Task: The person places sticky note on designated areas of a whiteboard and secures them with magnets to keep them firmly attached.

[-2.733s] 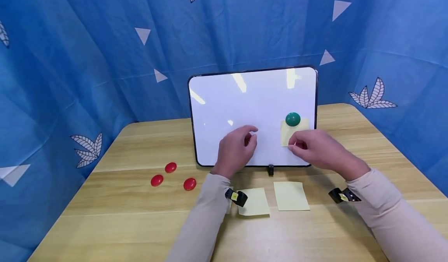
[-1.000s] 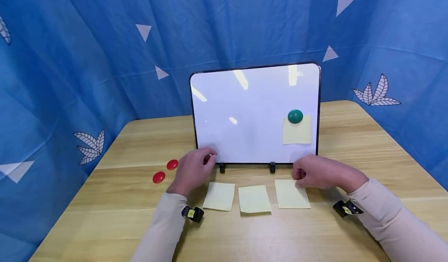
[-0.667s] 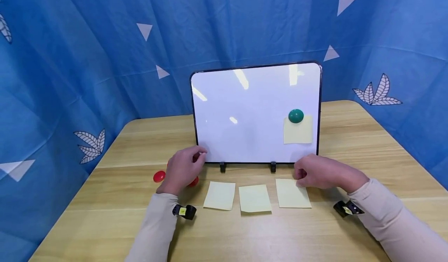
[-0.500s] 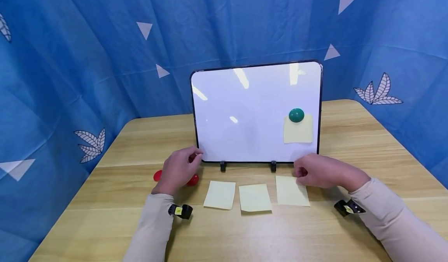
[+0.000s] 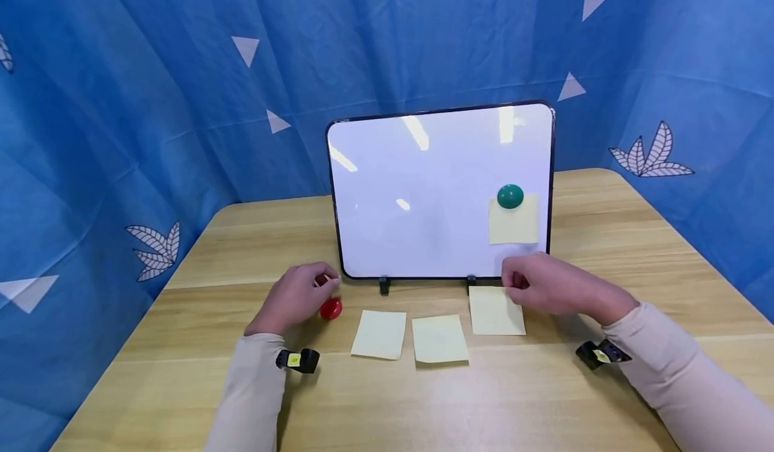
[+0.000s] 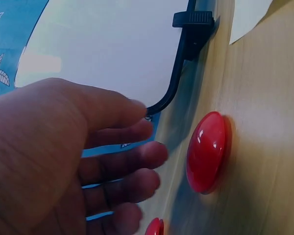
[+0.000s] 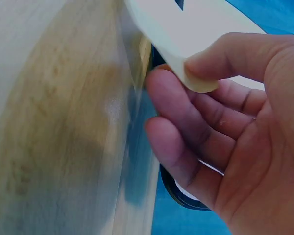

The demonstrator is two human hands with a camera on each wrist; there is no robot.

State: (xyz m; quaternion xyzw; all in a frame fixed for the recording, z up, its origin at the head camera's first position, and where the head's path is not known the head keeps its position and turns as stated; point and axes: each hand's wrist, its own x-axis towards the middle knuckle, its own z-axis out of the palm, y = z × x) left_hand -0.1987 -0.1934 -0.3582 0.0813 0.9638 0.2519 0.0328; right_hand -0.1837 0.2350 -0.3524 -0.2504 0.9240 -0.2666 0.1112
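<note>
Hanging between right-hand fingers [image 7: 170,93], yellow note [image 5: 496,314]

One red disc [image 6: 155,228] is cut by the left wrist view's bottom edge; the right hand [image 5: 546,283] partly hides its note [image 5: 496,313].

the right hand [image 5: 551,283] pinches a pale yellow note [image 5: 496,312] by its upper right corner; the paper overlaps a black foot [image 5: 471,280] of the whiteboard [image 5: 423,217]. the left hand [image 5: 296,295], fingers loosely bent, is just beside a red disc [image 5: 330,309] on the wooden table [image 5: 399,412]. between the hands, a second note [image 5: 379,334] and a third note [image 5: 440,339] lie side by side, apart. on the whiteboard's lower right, a green disc [image 5: 510,196] overlaps the top edge of a fourth note [image 5: 513,225]. behind hangs a blue curtain [image 5: 447,42] printed with white triangles and leaves. each wrist, in a light sleeve, carries a black device.
</note>
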